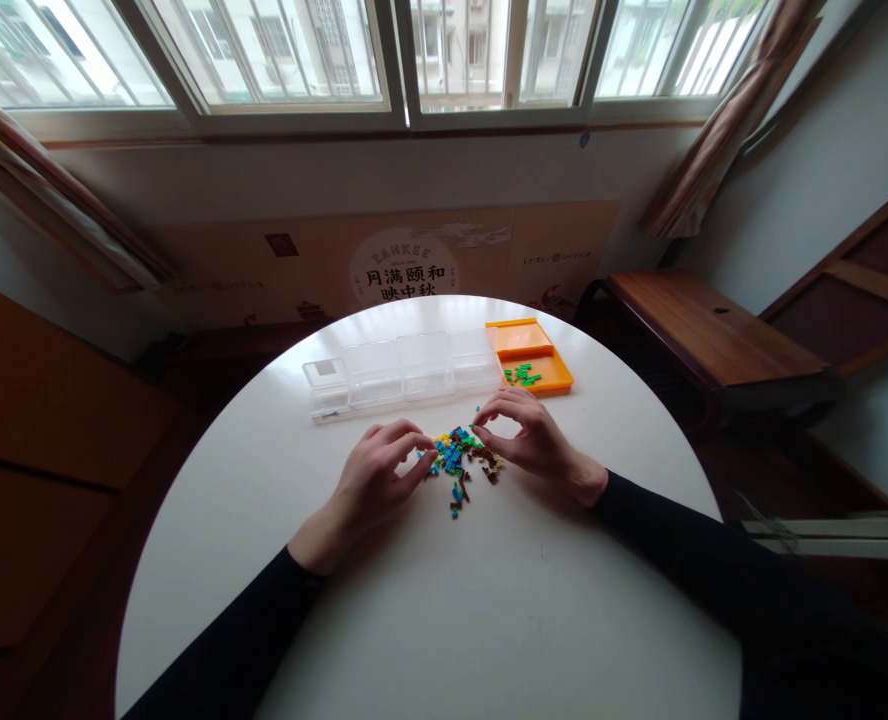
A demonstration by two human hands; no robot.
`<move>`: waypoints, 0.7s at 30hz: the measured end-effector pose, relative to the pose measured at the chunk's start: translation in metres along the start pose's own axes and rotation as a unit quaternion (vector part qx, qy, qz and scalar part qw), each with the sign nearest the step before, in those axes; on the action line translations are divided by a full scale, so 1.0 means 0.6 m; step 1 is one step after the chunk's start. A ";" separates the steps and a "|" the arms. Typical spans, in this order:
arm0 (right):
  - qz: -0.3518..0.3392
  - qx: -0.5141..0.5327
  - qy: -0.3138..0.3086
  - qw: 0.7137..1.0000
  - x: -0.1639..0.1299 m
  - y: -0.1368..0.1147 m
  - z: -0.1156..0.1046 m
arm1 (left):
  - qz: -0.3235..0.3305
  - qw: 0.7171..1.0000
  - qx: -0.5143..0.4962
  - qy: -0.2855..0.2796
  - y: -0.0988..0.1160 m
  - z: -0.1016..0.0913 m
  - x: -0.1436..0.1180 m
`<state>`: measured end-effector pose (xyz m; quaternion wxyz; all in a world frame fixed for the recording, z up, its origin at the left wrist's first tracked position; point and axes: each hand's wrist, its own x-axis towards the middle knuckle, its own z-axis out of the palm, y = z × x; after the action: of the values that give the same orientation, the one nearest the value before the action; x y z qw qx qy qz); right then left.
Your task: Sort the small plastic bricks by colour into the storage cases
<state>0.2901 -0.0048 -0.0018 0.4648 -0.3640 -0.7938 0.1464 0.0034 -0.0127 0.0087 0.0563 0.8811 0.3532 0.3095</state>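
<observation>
A loose pile of small toy bricks point(455, 450) in blue, green, yellow, brown and tan lies between my two hands. My right hand point(530, 435) is at the pile's right edge, its thumb and forefinger pinched on a small green brick point(472, 427). At the left edge of the pile, my left hand point(384, 465) has its thumb and forefinger curled close together; whether a piece is between them is hidden. Beyond the right hand stands an orange tray point(560, 375) with several green bricks point(523, 376) in its near compartment.
A clear plastic box with several compartments point(403, 375) lies left of the orange tray, touching or nearly touching it. Everything rests on a round white table point(489, 620). Behind it are a printed cardboard panel point(481, 240) and windows; a wooden bench point(721, 325) stands at right.
</observation>
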 end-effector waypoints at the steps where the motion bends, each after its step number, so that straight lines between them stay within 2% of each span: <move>1: 0.001 -0.004 0.002 1.000 0.000 0.002 0.000 | 0.001 1.000 0.002 -0.005 0.001 0.000 0.000; 14: -0.006 -0.016 0.004 1.000 0.002 0.006 -0.004 | 0.016 0.999 0.001 -0.035 0.006 0.002 -0.003; 18: -0.003 -0.055 0.015 0.998 0.008 0.017 -0.020 | 0.027 0.999 0.000 -0.025 0.007 0.004 -0.002; 21: 0.015 -0.093 0.045 0.995 0.014 0.041 -0.042 | 0.033 0.999 0.000 -0.020 0.007 0.004 -0.001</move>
<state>0.3196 0.0154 0.0026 0.4623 -0.4238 -0.7763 0.0626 0.0069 -0.0159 0.0077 0.0528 0.8981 0.3231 0.2936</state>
